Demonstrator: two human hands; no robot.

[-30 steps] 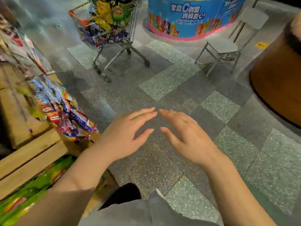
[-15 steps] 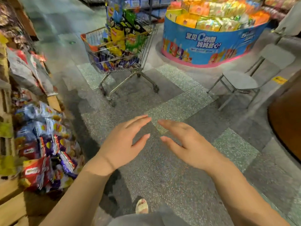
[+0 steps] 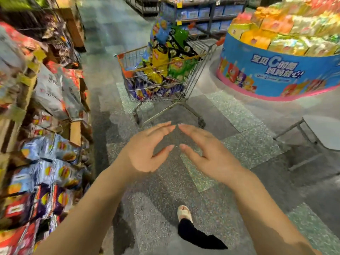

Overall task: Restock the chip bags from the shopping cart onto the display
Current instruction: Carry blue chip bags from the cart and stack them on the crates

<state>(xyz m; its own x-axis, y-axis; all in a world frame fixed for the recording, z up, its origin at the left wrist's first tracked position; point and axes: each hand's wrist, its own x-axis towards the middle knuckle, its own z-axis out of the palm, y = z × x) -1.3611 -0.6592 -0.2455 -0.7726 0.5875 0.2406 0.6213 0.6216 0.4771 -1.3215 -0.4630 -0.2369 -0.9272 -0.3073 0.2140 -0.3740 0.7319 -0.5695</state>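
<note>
Both hands, left hand (image 3: 145, 155) and right hand (image 3: 207, 157), empty with fingers (image 3: 165, 127) loosely extended; the shopping cart (image 3: 161, 76) of chip bags (image 3: 160, 61) stands straight ahead, equally near both.

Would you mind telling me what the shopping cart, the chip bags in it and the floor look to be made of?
Shopping cart: bare metal wire, dull grey, seen in its open grid and tubular legs; orange corner pieces, probably plastic.
Chip bags: glossy printed film, crinkled and catching light.
Floor: speckled stone-like tiles, perhaps terrazzo, fairly polished.

Round blue display stand (image 3: 276, 70): "宝贝C的哪 妈妈放心!". Chip bag print blurred, unreadable.
</note>
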